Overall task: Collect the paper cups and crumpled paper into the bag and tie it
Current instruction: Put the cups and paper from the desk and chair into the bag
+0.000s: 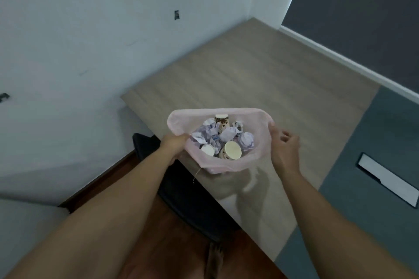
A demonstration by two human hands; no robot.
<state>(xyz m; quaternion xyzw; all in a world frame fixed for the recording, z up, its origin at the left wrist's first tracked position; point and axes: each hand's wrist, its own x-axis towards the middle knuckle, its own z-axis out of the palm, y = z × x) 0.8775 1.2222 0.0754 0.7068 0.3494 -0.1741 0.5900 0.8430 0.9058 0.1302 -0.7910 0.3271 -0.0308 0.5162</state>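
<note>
The left hand (174, 146) grips the bag (258, 118) at the 9 o'clock point of its rim, fingers curled into the pink film. The bag stands on the table (260, 63) just beside the near edge, above a black chair (181, 192). The paper cups (233, 153) and crumpled paper (247, 140) lie inside it, the cups at mixed angles. The right hand (284, 150) meets the rim at 3 o'clock; its fingers are curled and appear to pinch the film, though blur limits certainty. We judge three hazards. Releasing either side lets the mouth collapse and spill cups. A pull toward 7 o'clock carries the bag over the edge. Forcing the neck shut over a protruding cup may tear the film. Open tabletop lies from 12 to 2 o'clock, and we advise working there.
</note>
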